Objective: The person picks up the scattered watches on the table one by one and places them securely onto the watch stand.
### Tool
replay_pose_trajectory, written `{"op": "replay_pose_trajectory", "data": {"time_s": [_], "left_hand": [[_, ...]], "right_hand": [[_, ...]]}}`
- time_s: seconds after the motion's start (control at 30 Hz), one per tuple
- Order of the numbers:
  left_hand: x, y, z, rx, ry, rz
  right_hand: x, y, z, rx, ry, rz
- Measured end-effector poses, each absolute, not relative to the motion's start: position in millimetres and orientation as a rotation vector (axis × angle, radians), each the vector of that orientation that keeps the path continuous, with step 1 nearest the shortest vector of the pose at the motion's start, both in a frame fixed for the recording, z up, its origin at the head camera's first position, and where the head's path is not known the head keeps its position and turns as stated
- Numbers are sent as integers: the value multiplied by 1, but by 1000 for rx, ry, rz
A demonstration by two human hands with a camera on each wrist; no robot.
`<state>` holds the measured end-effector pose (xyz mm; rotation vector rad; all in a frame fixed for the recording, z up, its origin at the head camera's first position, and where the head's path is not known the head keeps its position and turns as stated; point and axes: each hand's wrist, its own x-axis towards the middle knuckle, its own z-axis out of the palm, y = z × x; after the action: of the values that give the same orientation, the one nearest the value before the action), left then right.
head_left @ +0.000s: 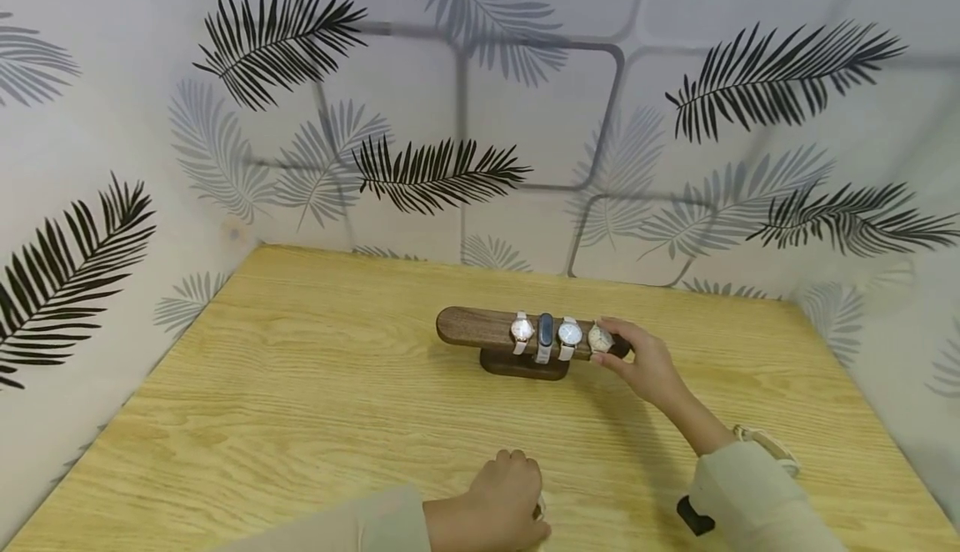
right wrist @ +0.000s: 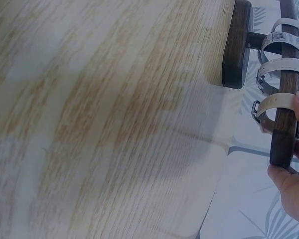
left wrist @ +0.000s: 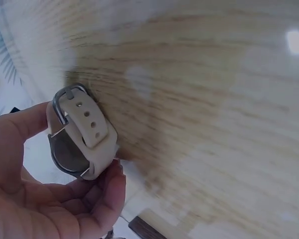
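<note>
A dark wooden watch stand (head_left: 476, 327) bears several wristwatches side by side along its bar. At the bar's right end my right hand (head_left: 648, 366) holds the cream-strapped watch (head_left: 600, 338), thumb and fingers on either side of its dial. That strap (right wrist: 279, 101) loops round the bar in the right wrist view. Nearer to me, my left hand (head_left: 506, 498) is raised over the table and grips another watch (left wrist: 92, 127). Its cream strap is buckled into a loop, with the case back facing the left wrist camera. Most of this watch is hidden in the head view.
Beside the held watch sit a white-strapped round watch (head_left: 570, 333), a dark-faced band (head_left: 545, 331) and another round watch (head_left: 522, 328). The stand's oval base (head_left: 525, 363) rests on the wood-grain table (head_left: 300, 385). A leaf-patterned wall covering (head_left: 525, 227) rises behind it.
</note>
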<state>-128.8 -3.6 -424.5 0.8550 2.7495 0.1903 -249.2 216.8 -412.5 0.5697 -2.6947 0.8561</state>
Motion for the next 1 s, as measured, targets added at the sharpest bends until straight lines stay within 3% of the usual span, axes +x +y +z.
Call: {"op": "replay_pose_trajectory", "data": {"time_s": [0.33, 0.63, 1.0], "left_hand": [[-142, -11, -421, 796, 2762, 390], [-162, -18, -411, 674, 2807, 865], [-181, -40, -425, 552, 2848, 1131]], "right_hand": [[-251, 219, -417, 580, -2691, 856], [-250, 217, -409, 583, -2658, 851], [-252, 218, -416, 586, -2677, 872]]}}
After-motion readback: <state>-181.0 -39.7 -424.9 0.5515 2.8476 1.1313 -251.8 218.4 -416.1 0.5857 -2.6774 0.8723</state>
